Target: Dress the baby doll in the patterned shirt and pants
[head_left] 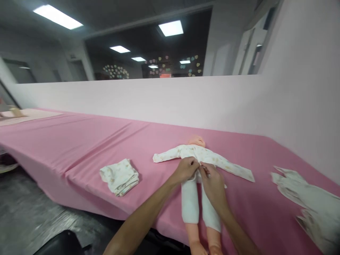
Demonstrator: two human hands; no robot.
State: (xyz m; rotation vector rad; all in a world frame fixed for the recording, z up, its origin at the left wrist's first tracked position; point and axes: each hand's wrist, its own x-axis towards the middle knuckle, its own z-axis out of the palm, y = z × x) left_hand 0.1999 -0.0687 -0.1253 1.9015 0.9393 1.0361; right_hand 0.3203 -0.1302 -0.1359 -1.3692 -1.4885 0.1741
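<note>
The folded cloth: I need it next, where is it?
The folded cloth lies on the pink table cover, left of the doll and the left hand.

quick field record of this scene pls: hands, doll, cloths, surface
left hand: fingers pinching the doll's shirt at the waist
right hand: fingers on the same hem, beside the left hand
doll: on its back, head toward the wall, arms spread, printed shirt, white trousers, bare feet
folded cloth: left of the doll, apart from it
loose garment: at the right, spread out
table cover: pink
</note>
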